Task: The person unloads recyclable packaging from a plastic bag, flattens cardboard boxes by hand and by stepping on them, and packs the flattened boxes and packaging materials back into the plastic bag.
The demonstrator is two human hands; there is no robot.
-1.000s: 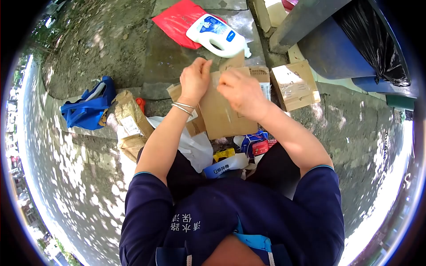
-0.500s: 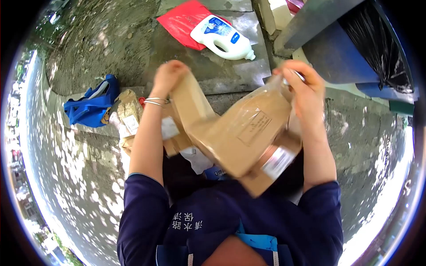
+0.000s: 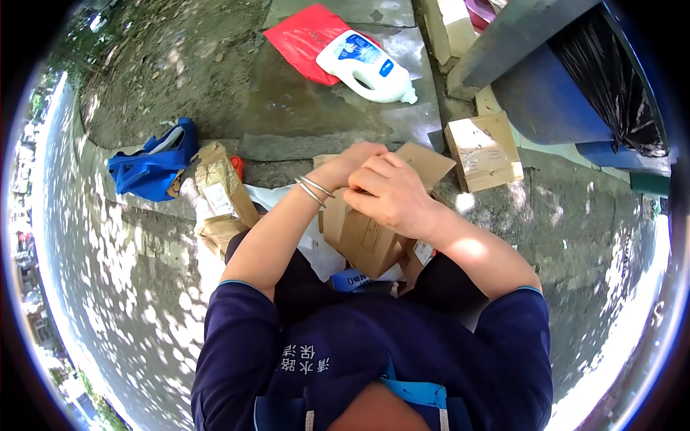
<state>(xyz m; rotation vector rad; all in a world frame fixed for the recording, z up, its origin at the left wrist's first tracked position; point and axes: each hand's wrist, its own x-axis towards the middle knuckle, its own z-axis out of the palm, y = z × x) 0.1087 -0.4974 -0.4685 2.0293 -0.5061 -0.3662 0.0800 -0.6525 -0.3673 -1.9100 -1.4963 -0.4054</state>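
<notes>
My left hand (image 3: 356,159), with two bangles at the wrist, meets my right hand (image 3: 394,194) over a brown cardboard box (image 3: 370,241) in front of my knees. My right hand's fingers are curled and partly cover the left fingertips. Both hands are closed at the box's upper edge; the exact grip is hidden. One cardboard flap (image 3: 425,164) sticks out beyond the hands. Below the box lie a white plastic bag (image 3: 323,255) and a blue printed packet (image 3: 352,279). A shipping label (image 3: 422,251) shows beside my right forearm.
A closed carton (image 3: 485,152) sits right, near a blue bin (image 3: 550,104) with a black liner (image 3: 604,79). Ahead, a white jug (image 3: 366,68) lies on a red bag (image 3: 305,43). At left are a crumpled carton (image 3: 219,197) and a blue tote bag (image 3: 154,165).
My hands were wide apart, stretching the cardboard between them; now they have come together above it. The box has turned and looks more compact. The carton at right is now in view.
</notes>
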